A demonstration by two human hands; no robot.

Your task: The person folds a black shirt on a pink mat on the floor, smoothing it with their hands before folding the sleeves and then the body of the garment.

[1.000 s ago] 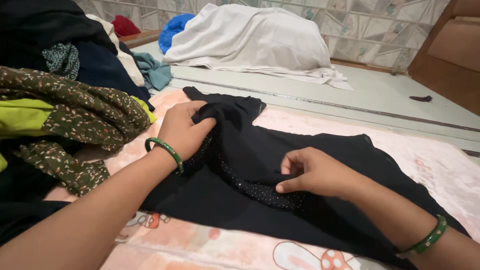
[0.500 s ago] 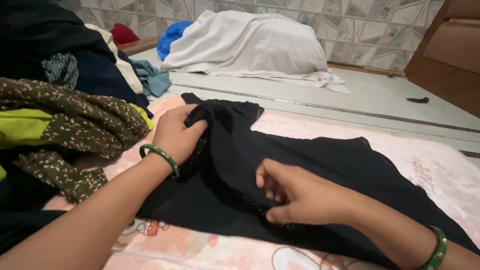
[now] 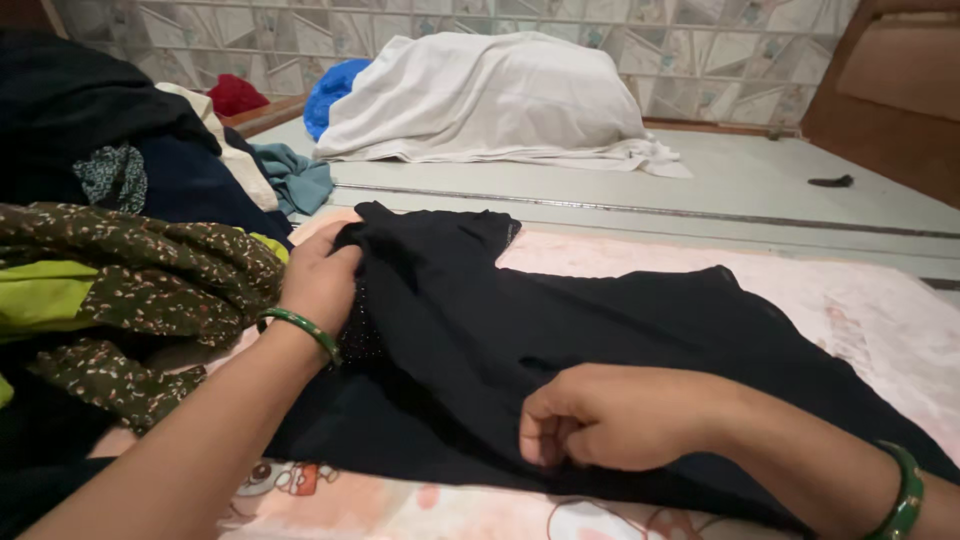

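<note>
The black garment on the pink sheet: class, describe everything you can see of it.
The black garment is thin, soft-looking cloth, spread mostly flat on the pink printed sheet, creased and partly folded. Tiny shiny studs dot one strip near its left edge. The left hand grips that upper edge; the right hand pinches the cloth near its lower edge. A pile of clothes lies beside it.

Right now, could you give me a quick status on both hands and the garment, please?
Left hand gripping black garment at its upper edge. Right hand pinching its lower fold. Clothes pile close beside left hand.
</note>
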